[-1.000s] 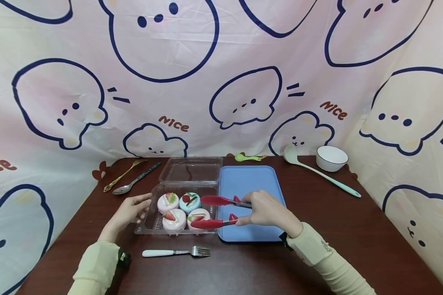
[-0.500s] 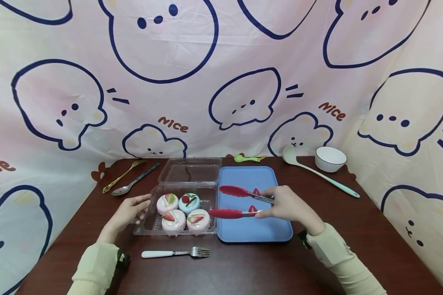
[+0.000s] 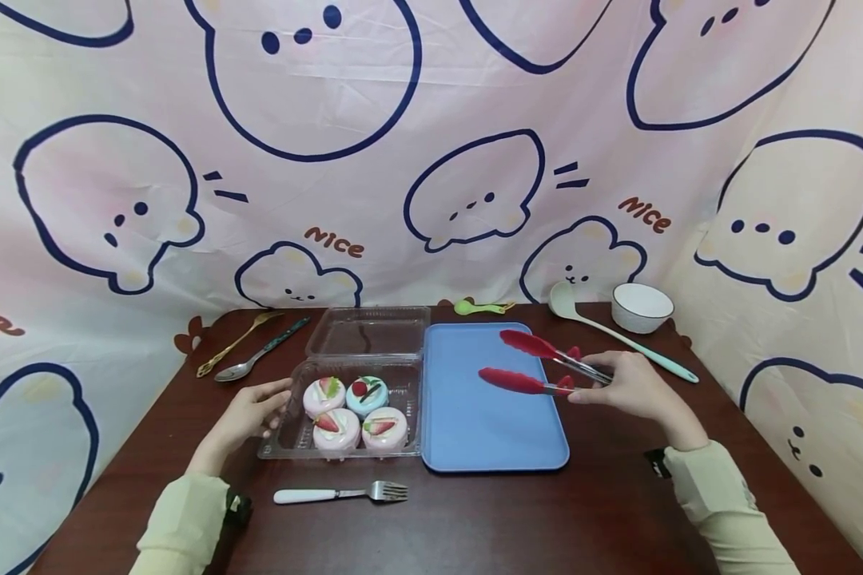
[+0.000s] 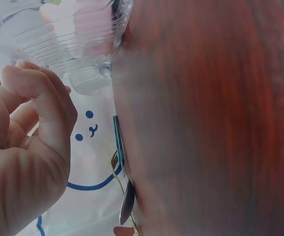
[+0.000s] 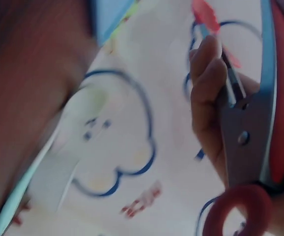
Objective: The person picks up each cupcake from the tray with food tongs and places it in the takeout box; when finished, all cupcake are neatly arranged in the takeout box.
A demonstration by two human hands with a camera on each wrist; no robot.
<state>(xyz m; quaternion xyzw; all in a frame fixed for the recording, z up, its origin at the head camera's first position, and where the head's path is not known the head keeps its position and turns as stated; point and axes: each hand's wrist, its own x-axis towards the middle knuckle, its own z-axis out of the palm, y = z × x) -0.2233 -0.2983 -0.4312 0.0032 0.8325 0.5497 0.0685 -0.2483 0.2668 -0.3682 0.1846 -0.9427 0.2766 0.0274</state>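
My left hand (image 3: 243, 419) touches the left wall of a clear plastic cake box (image 3: 298, 431) with relaxed, bent fingers. In the box stand several small cakes: a blue one topped with a cherry (image 3: 367, 397) and pink ones with strawberry pieces (image 3: 336, 431). My right hand (image 3: 636, 390) grips a pair of red-tipped metal tongs (image 3: 521, 381) over the right part of a blue tray (image 3: 489, 435). The tongs' two red ends are spread apart with nothing between them. In the right wrist view, the tongs' red ring (image 5: 240, 209) hangs at the handle end.
The hinged lid (image 3: 367, 331) lies open behind the box. A white-handled fork (image 3: 341, 493) is in front. Left behind are a gold fork (image 3: 233, 349) and a spoon (image 3: 262, 351). Back right: a ladle (image 3: 611, 331), a white bowl (image 3: 640, 310) and green measuring spoons (image 3: 478, 307).
My right hand has carried the tongs rightward and slightly back, from over the cakes to over the tray. My left hand stays at the box, and the cakes keep their places.
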